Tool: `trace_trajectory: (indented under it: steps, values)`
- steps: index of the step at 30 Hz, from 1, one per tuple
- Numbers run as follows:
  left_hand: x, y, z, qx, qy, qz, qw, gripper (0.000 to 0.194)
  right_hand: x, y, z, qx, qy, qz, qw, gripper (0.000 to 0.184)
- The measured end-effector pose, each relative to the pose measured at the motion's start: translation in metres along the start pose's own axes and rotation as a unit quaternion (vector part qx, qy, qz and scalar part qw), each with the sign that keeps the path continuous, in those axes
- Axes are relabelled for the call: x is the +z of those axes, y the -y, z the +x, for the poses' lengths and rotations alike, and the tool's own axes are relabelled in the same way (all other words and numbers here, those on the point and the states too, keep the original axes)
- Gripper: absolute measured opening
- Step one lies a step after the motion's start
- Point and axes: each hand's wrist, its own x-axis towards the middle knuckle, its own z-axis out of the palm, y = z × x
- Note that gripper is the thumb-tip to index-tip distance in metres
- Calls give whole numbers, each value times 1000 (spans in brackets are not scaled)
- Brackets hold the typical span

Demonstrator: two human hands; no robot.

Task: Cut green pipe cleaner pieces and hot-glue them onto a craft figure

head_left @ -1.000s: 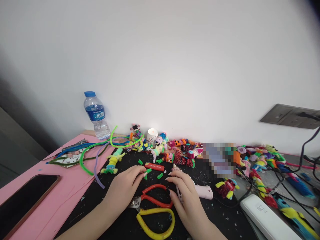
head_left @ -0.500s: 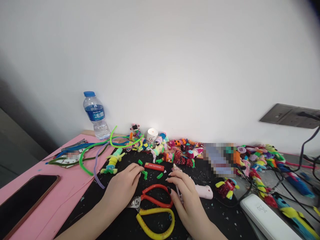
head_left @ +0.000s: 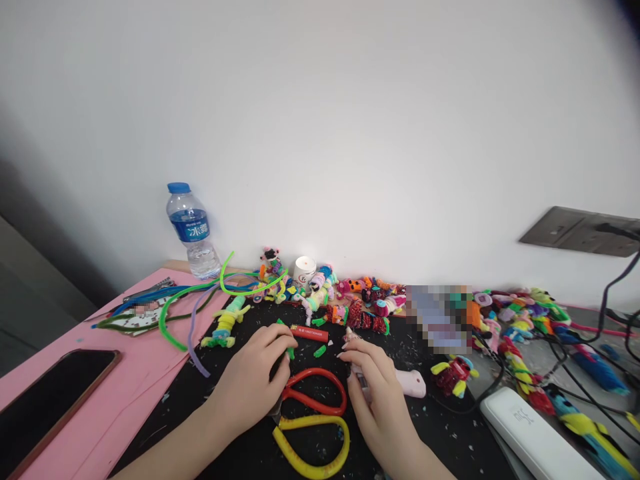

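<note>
Over the black mat [head_left: 240, 453], my left hand [head_left: 253, 373] has its fingers bent, with a gap between forefinger and thumb. Its fingertips are at a small green pipe cleaner piece [head_left: 291, 353], which they partly cover. My right hand [head_left: 375, 380] lies over a pale pink handled tool [head_left: 411, 383] that looks like a glue gun; fingers and thumb stay apart, and the tool's middle is hidden. Between my hands are pliers [head_left: 312, 448] with one red and one yellow handle; my left hand covers their jaws. Another green piece [head_left: 320, 351] lies below a red stick-shaped thing [head_left: 309, 333] with printing.
A yellow-green pipe cleaner figure [head_left: 229, 324] lies left, near loose pipe cleaners [head_left: 171, 320]. Several colourful figures [head_left: 367, 319] line the wall, around a paper cup [head_left: 305, 270]. A water bottle [head_left: 194, 230], phone [head_left: 55, 400], white power bank [head_left: 537, 433] and cables [head_left: 590, 397] surround the mat.
My left hand let go of the green piece, then moved right and back over it, covering the pliers' jaws. My right hand shifted slightly right, away from the red handle.
</note>
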Motion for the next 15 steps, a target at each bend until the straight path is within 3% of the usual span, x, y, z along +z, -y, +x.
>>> trace_trajectory:
  steps: [3, 6, 15]
  values:
    - [2, -2, 0, 51, 26, -44, 997, 28, 0, 1, -1, -1, 3, 4, 1000, 27]
    - [5, 0, 0, 62, 44, -74, 994, 30, 0, 1, -1, -3, 3, 10, 1000, 27]
    - [7, 8, 0, -14, 15, -145, 989, 34, 0, -1, 1, -2, 5, 18, 1000, 26]
